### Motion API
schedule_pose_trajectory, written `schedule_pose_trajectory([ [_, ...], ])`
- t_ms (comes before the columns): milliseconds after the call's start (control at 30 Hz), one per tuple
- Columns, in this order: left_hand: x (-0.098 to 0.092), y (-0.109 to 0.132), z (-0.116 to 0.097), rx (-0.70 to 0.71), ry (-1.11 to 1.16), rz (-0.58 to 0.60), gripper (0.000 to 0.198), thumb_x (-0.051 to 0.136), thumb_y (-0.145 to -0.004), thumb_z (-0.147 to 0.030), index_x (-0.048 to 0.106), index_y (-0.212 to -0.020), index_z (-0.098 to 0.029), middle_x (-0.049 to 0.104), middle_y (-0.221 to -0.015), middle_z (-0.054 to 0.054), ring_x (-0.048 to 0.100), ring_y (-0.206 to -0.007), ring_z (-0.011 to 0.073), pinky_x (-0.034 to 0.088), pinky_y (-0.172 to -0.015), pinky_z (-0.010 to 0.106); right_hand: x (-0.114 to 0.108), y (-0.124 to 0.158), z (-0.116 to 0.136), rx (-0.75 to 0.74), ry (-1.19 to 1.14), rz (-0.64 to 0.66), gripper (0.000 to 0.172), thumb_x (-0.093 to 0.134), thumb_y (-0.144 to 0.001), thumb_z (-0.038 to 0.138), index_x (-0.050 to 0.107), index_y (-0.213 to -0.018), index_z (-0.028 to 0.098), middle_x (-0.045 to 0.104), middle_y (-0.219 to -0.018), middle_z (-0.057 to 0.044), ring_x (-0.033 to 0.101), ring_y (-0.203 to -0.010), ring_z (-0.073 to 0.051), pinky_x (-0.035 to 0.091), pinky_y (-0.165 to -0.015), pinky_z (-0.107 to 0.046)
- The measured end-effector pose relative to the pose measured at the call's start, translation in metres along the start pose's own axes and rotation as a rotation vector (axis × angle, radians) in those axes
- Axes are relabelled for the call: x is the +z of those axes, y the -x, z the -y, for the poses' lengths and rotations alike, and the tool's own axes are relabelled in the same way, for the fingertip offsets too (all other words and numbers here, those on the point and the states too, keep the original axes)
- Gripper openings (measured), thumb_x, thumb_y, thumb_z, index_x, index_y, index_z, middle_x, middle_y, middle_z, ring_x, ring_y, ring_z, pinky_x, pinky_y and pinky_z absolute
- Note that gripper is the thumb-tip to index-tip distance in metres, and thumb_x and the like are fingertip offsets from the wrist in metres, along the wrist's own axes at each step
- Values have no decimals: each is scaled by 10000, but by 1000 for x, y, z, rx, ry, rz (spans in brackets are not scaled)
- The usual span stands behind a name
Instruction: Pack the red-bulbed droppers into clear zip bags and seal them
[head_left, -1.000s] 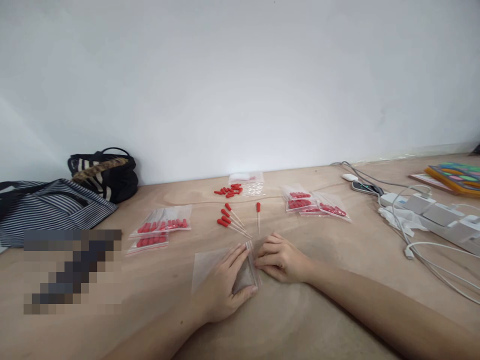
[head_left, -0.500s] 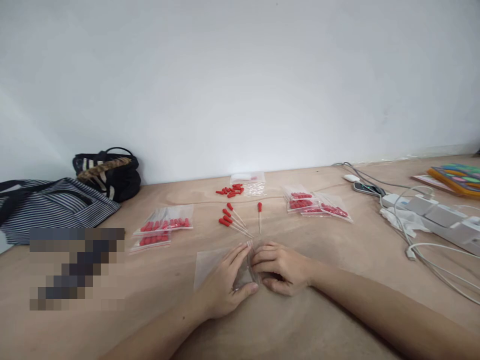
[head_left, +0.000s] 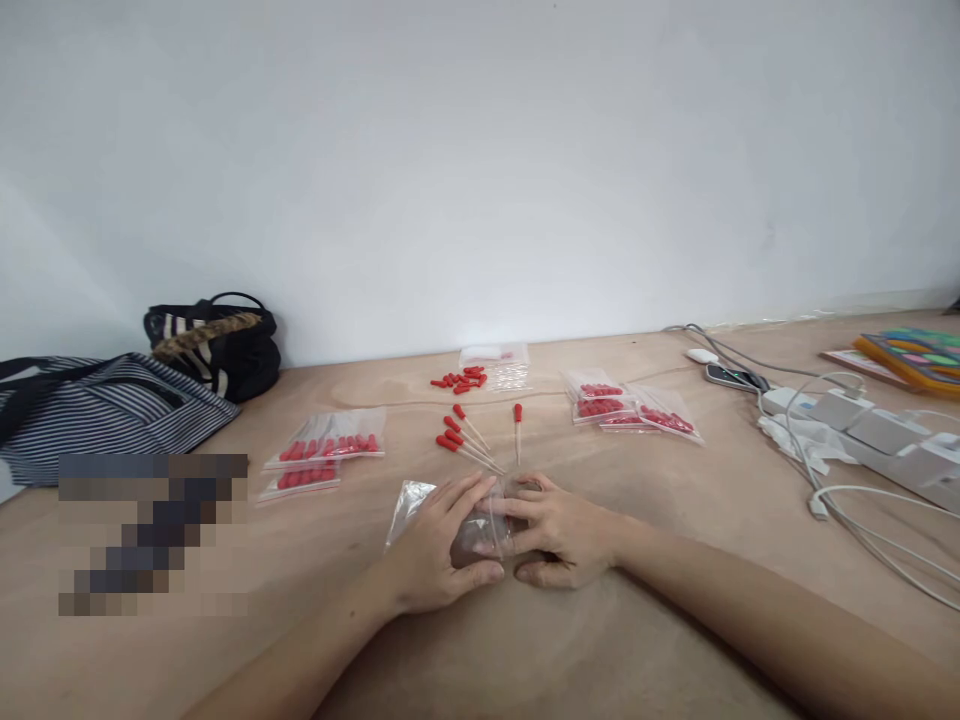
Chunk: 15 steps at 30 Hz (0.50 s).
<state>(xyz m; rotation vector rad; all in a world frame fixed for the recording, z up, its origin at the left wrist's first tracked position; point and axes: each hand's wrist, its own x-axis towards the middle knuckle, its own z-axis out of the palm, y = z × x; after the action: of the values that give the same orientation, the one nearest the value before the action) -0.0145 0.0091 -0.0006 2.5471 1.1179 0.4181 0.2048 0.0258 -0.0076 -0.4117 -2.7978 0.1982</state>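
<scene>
A clear plastic bag (head_left: 407, 505) lies on the table under my left hand (head_left: 442, 545), whose fingers are stretched over it with the thumb apart. My right hand (head_left: 559, 535) is at the bag's right edge, some fingers reaching into or under the clear plastic; which of the two I cannot tell. Just beyond my hands lie several droppers with red bulbs (head_left: 449, 441), fanned out, and a single dropper (head_left: 518, 414) standing apart to their right. Neither hand touches the droppers' red bulbs.
Bags of red bulbs lie at left (head_left: 330, 447) and right (head_left: 600, 407). Loose red bulbs (head_left: 469, 380) and clear tubes (head_left: 510, 377) are near the wall. A striped bag (head_left: 127, 410) is far left; a power strip (head_left: 877, 430) with cables is at right.
The right hand's fingers have spread and moved left onto the clear bag. The left hand has shifted slightly left, and the bag's left part has become crumpled and raised.
</scene>
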Motion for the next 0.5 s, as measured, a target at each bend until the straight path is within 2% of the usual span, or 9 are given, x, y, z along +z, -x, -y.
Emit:
schedule_pose_trajectory([
  [100,2,-1,1,4,14,-31,699,611,-732,-411,269,-1310,-218,405,-1305,95,359,-1195,275,246,-1011,474,3,-1,0,-5,-30,-19,345,469,-799,355,538,-1128,280,362,-1343,-63,405,-1130,-223,220,-946,-444],
  [167,3,-2,0,-14,37,-47,652,606,-737,-390,304,-1287,-211,450,-1260,91,408,-1152,266,318,-973,439,3,0,-2,-15,-106,-60,336,509,-773,343,564,-1092,254,443,-1278,-67,441,-1099,-211,234,-950,-427],
  [233,3,-2,-1,-36,44,-56,631,606,-735,-384,325,-1271,-203,462,-1247,93,425,-1134,265,348,-948,423,2,0,-9,-21,-233,-107,314,526,-766,327,586,-1053,213,555,-1134,-67,505,-1016,-177,305,-920,-362],
  [267,3,-2,-1,-49,40,-56,634,610,-731,-382,327,-1269,-203,461,-1250,95,424,-1135,268,348,-946,428,1,1,-15,4,-288,-135,285,512,-781,311,595,-1026,192,594,-1050,-63,535,-958,-157,350,-880,-320],
  [333,3,-2,-1,-78,27,-54,650,617,-724,-385,321,-1274,-207,452,-1263,99,418,-1142,276,341,-946,443,-2,-1,-35,147,-298,-214,237,451,-823,246,607,-979,160,622,-927,-60,563,-859,-134,408,-784,-263],
  [400,3,-2,-1,-97,16,-53,666,623,-715,-393,318,-1277,-208,446,-1270,105,415,-1146,281,338,-947,452,-7,-5,-62,367,-117,-311,249,407,-823,145,608,-971,148,610,-915,-77,555,-846,-144,413,-755,-266],
  [433,3,-2,-1,-102,12,-53,671,625,-712,-396,318,-1278,-206,444,-1273,108,413,-1150,282,336,-949,452,-9,-8,-76,436,25,-313,279,408,-802,100,602,-996,147,594,-945,-92,539,-879,-161,405,-765,-281],
  [500,4,-2,-1,-107,9,-55,674,626,-710,-400,321,-1278,-201,442,-1276,111,411,-1153,284,332,-954,450,-13,-15,-100,488,313,-215,329,431,-780,76,570,-1066,160,548,-1051,-118,511,-918,-193,387,-760,-320],
])
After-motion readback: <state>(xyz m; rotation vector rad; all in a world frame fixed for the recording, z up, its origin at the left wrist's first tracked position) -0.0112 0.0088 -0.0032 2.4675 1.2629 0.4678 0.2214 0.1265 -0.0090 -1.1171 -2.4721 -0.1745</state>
